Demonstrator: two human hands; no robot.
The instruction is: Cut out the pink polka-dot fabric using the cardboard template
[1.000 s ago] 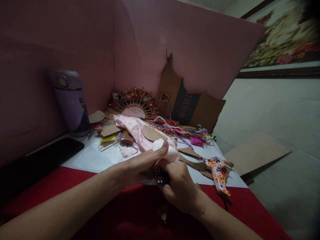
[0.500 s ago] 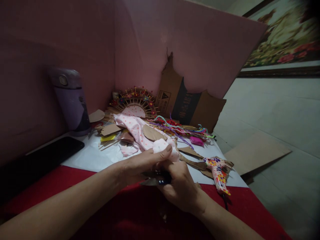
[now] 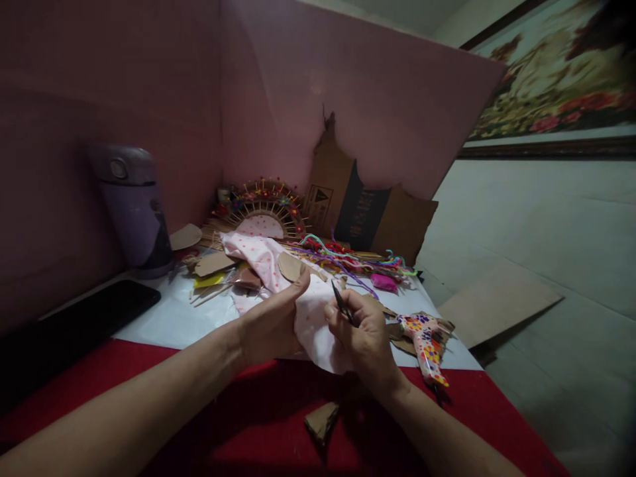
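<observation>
1. Head view: the pink dotted cloth is taken as the landmark. It is held up between both hands, over the near edge of the white paper sheet, and it trails back toward the wall.
2. The left hand is closed on the cloth's left edge, with the thumb pressed on top.
3. The right hand is placed against the cloth's right edge. Its fingers are pinched around a thin dark tool, whose tip is pointed up and away over the cloth.
4. A cardboard scrap is seen just below the cloth, on the red table cover.
5. A flowered glue gun is laid to the right of the cloth, just beyond the right hand.
6. Coloured yarn strands are spread behind the cloth to the right, and a stick fan ornament is stood behind its far end.
7. A purple flask and a black phone are found well to the left of the cloth.
</observation>
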